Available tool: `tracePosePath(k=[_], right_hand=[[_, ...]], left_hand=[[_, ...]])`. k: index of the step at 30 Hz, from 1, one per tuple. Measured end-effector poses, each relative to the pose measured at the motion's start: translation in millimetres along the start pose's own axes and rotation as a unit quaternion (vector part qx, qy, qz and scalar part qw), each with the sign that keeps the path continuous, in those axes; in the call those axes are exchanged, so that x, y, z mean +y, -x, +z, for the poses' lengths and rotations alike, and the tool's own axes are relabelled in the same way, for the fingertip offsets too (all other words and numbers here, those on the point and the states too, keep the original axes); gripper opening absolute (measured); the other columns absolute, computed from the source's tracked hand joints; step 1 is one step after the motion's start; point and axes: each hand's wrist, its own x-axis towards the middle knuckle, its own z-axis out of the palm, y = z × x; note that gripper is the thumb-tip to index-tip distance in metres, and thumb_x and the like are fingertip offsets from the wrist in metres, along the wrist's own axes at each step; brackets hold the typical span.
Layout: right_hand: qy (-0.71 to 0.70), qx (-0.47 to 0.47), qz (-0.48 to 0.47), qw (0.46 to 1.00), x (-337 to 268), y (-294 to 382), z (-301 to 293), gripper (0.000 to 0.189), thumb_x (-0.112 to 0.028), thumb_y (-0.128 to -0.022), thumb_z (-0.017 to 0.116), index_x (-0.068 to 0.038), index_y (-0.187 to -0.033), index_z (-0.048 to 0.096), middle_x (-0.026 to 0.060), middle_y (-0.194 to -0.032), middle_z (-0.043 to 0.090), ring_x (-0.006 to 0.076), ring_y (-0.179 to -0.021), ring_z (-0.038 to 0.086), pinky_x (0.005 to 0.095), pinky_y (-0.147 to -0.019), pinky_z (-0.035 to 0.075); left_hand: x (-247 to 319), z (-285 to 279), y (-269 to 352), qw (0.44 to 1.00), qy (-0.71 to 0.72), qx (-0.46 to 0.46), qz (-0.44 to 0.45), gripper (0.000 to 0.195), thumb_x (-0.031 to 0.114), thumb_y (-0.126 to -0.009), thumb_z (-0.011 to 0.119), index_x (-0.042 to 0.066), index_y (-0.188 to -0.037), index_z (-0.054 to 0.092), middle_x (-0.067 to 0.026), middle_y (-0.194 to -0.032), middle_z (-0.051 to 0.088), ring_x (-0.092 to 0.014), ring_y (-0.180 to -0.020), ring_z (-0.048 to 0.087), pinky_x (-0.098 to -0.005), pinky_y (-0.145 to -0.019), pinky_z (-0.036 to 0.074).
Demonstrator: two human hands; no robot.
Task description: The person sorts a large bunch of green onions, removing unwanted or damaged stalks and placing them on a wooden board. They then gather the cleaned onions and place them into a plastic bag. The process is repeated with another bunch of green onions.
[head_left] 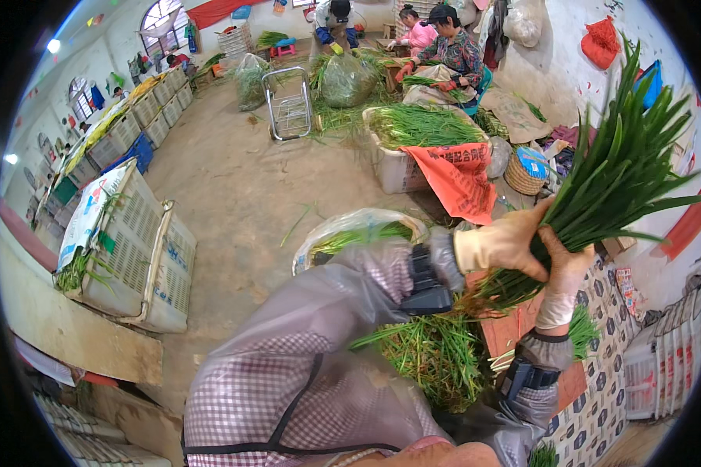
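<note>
A thick bunch of long green leaves, seemingly garlic chives [613, 175], is held up at the right, leaf tips towards the top. My left hand [496, 242], in a cream glove, grips its lower part from the left. On the other side my right hand [566, 271], also gloved, closes around the same stems. Their root ends hang over a reddish board [511, 327]. Below the bunch, a loose heap of green and yellowed leaves [432, 359] lies close to my body. More green leaves [583, 331] rest beyond my right wrist.
A plastic-lined basket [356, 225] holding greens stands beyond my left arm. Behind it is a white crate [400, 169] heaped with greens, a red sack over its front. Large crates [146, 251] stand at left. A folding trolley [287, 105] and several seated or bending people are farther back.
</note>
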Motion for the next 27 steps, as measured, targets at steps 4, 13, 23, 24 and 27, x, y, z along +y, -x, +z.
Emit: tracePosePath(k=[4,13,23,24,27], right_hand=[[0.021,-0.1,0.034,0.994,48,-19,-57,0.052,-0.001,-0.07,0.083,0.0,-0.119,0.065,0.0081,-0.11,0.07,0.0182,-0.098,0.065,0.0334,-0.089,0.053],[0.04,-0.181,0.112,0.976,186,-3,-107,0.058,-0.006,-0.074,0.084,0.0,-0.124,0.057,0.0079,-0.116,0.065,0.0183,-0.103,0.063,0.0333,-0.093,0.052],[-0.129,-0.228,0.053,0.964,103,4,-4,0.075,-0.028,-0.07,0.091,0.003,-0.128,0.055,0.0128,-0.119,0.066,0.0231,-0.109,0.063,0.0364,-0.096,0.05],[-0.166,-0.265,0.127,0.941,91,13,1,0.076,-0.027,-0.069,0.092,0.002,-0.129,0.056,0.0108,-0.12,0.066,0.0224,-0.11,0.062,0.036,-0.096,0.05],[-0.205,-0.306,0.176,0.913,66,40,36,0.064,-0.016,-0.074,0.088,-0.001,-0.129,0.059,0.0075,-0.117,0.067,0.0177,-0.105,0.062,0.0348,-0.092,0.051]], left_hand=[[-44,33,-37,0.994,0.083,-0.066,-0.009,0.112,0.027,-0.056,0.094,0.002,-0.146,0.032,-0.0175,-0.129,0.061,-0.029,-0.12,0.059,-0.0384,-0.1,0.048],[-192,125,-23,0.935,0.337,-0.097,-0.048,0.088,0.024,-0.081,0.083,0.006,-0.151,0.033,-0.0078,-0.141,0.053,-0.017,-0.13,0.046,-0.0349,-0.108,0.041],[-107,26,28,0.89,0.398,0.0,-0.222,0.053,0.019,-0.088,0.075,0.003,-0.135,0.055,-0.0084,-0.124,0.064,-0.017,-0.106,0.063,-0.0293,-0.088,0.053],[-96,16,34,0.893,0.379,0.019,-0.241,0.054,0.016,-0.085,0.077,0.003,-0.134,0.056,-0.0076,-0.124,0.065,-0.018,-0.107,0.063,-0.0293,-0.089,0.053],[-62,-21,62,0.909,0.351,0.043,-0.22,0.055,0.006,-0.079,0.079,0.002,-0.13,0.058,-0.007,-0.119,0.067,-0.019,-0.107,0.064,-0.0334,-0.092,0.052]])
